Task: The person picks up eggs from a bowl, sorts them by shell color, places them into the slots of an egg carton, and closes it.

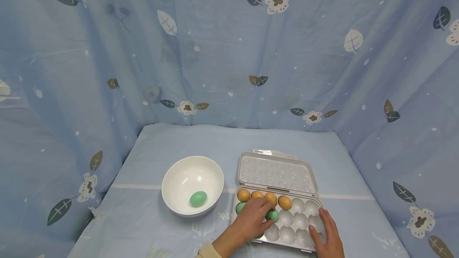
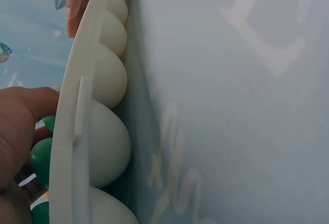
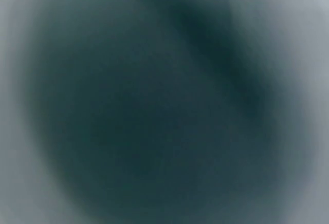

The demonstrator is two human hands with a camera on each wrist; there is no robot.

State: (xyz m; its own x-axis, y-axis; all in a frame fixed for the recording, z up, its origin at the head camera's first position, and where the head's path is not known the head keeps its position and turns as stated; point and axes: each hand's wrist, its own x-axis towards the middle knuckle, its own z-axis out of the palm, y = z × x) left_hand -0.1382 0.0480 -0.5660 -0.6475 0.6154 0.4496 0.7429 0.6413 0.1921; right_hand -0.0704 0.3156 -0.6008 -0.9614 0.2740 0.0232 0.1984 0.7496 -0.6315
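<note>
My left hand point(image 1: 250, 219) is over the egg tray point(image 1: 302, 246), its thumb and fingers around a green egg point(image 1: 272, 215) in the middle row. In the left wrist view the left hand point(image 2: 20, 136) appears beside the tray's rim point(image 2: 67, 131), near green eggs point(image 2: 42, 154). My right hand point(image 1: 328, 236) rests on the tray's right end with fingers fairly straight. Several orange eggs point(image 1: 285, 202) fill part of the back row; another green egg point(image 1: 240, 208) sits at the left. Part of the tray is hidden under the left hand. The right wrist view is a dark blur.
A white bowl point(image 1: 175, 178) stands left of the tray, with one green egg point(image 1: 198, 198) inside. The tray's clear lid point(image 1: 276, 172) lies open behind it. A pale blue cloth point(image 1: 143, 210) covers the table, and patterned curtains point(image 1: 229, 51) surround it.
</note>
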